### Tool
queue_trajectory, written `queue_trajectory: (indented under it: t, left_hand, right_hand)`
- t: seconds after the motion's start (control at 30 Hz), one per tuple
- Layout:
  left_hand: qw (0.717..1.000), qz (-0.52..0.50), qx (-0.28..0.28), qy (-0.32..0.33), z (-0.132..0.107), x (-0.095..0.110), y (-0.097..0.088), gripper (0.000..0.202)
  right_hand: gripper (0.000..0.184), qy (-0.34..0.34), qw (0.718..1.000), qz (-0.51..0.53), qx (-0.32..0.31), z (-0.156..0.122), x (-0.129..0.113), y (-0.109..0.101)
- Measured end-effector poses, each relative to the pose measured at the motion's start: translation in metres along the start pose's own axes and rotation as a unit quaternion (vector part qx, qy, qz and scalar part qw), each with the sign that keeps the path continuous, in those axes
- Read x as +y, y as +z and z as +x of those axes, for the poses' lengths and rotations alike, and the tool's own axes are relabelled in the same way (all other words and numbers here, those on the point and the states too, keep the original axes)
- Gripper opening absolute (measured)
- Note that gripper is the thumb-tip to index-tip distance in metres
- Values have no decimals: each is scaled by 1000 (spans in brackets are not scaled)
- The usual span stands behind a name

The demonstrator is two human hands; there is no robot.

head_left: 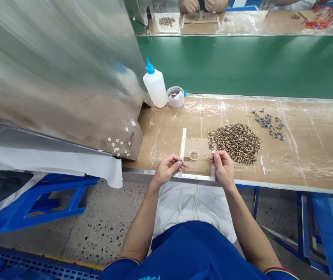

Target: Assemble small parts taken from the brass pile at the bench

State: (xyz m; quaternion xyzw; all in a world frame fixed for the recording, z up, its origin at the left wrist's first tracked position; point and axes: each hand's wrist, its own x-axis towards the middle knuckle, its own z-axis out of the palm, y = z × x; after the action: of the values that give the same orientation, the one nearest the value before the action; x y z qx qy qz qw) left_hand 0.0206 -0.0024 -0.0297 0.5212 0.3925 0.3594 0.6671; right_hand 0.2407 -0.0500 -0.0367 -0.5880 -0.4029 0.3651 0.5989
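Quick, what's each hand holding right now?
Left hand: pinched shut on something too tiny to tell.
Right hand: pinched shut on a thin stick.

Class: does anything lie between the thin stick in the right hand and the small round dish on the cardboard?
Nothing visible does. The thin stick, pinched in the right hand, points at the small round dish with only bare cardboard between. The left hand sits on the dish's other side.
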Motion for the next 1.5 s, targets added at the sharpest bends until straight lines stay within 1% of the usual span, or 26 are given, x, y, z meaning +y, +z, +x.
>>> queue_trajectory:
  t: [0.23,0.4,0.57,0.67,0.73,0.83,0.93,1.07,1.17,1.27,1.33,1.4,1.5]
  left_hand:
    - [1000,27,-12,3,-1,-2,2,44]
    - [996,83,-23,21,-1,-4,3,34]
    - [987,144,-30,72,-1,-4,2,23]
    - [984,153,-33,86,-1,-4,1,20]
    - [984,154,-31,86,-1,-3,1,21]
    - [985,153,-28,80,-1,-3,2,22]
    - [986,148,-20,75,-1,-3,2,23]
    - [989,132,-15,66,-1,-3,3,26]
    - [991,118,-15,57,-1,-3,3,29]
    - [992,117,-12,55,-1,-3,3,31]
    - [991,121,-11,55,-1,-3,3,30]
    - [991,125,-8,51,-1,-2,4,30]
    - [991,129,-2,39,-1,-1,5,31]
  right_hand:
    - [43,1,1000,-9,6,1,-2,2]
    - [41,-26,999,-31,6,-3,-8,7]
    - [31,-91,994,-60,-19,-11,-15,16]
    - [25,-152,984,-94,-6,-9,-17,20]
    - [25,-188,972,-141,2,-4,-18,21]
    - [26,-216,951,-220,-38,3,-19,22]
    - [25,-233,930,-269,-88,8,-19,24]
    - [26,-241,912,-315,-101,13,-19,24]
    - [28,-235,904,-337,-115,15,-22,20]
    - [26,-229,902,-333,-151,15,-26,17]
    - [25,-235,901,-326,-165,15,-27,19]
    - [25,-248,899,-322,-165,15,-27,23]
    - [25,-257,899,-321,-149,17,-26,29]
